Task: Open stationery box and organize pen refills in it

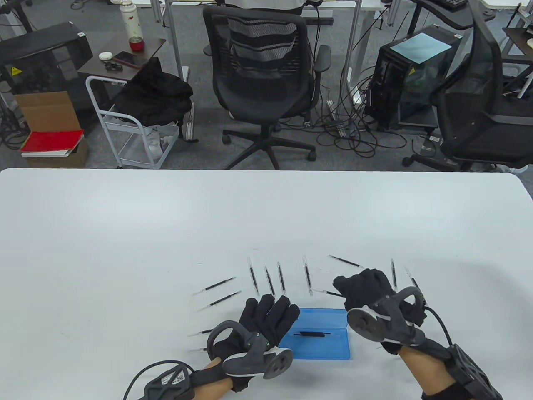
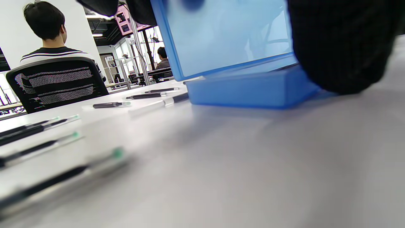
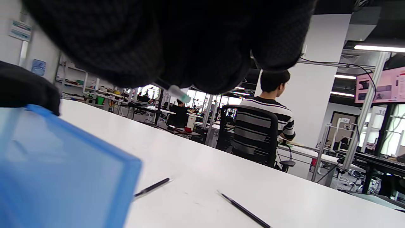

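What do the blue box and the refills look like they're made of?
Box: probably translucent blue plastic, smooth; its raised lid lets the room show through. Refills: thin clear plastic tubes, likely, with dark ink inside; one shows a greenish end plug.

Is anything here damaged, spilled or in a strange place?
Nothing looks damaged or spilled. The pen refills lie scattered loose over the white table at different angles, not yet in the open blue stationery box, which seems to hold one refill.
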Motion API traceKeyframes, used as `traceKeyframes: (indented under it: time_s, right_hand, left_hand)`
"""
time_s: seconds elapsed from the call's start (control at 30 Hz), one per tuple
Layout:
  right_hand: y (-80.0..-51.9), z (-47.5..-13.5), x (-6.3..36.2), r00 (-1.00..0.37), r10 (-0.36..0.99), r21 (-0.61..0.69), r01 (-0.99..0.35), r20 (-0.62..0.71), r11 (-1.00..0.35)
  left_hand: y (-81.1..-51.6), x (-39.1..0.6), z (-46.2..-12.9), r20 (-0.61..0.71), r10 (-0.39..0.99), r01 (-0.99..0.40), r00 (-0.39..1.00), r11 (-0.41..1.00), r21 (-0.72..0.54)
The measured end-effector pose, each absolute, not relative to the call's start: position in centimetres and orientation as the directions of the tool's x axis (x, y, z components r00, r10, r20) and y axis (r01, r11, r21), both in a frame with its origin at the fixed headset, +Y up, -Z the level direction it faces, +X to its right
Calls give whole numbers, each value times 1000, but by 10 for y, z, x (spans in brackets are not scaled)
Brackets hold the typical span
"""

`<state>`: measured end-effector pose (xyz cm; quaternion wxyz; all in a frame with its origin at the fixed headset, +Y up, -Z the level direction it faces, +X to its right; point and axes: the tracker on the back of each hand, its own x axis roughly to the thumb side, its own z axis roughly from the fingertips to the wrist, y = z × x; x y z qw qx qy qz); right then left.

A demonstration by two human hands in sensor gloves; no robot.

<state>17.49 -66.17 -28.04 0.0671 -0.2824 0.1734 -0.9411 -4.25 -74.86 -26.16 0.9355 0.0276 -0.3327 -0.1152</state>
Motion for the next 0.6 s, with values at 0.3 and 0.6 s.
traceKeyframes:
  time_s: [0.3, 0.6]
  right_hand:
    - [-703, -233, 145, -777, -289, -317, 122, 559, -941]
    - [-730, -233, 119, -749, -361, -279, 241, 555, -929]
  left_hand:
    - [-749, -42, -261, 616, -232, 196, 752, 972, 127]
    - [-749, -42, -262, 618, -228, 192, 752, 973, 126]
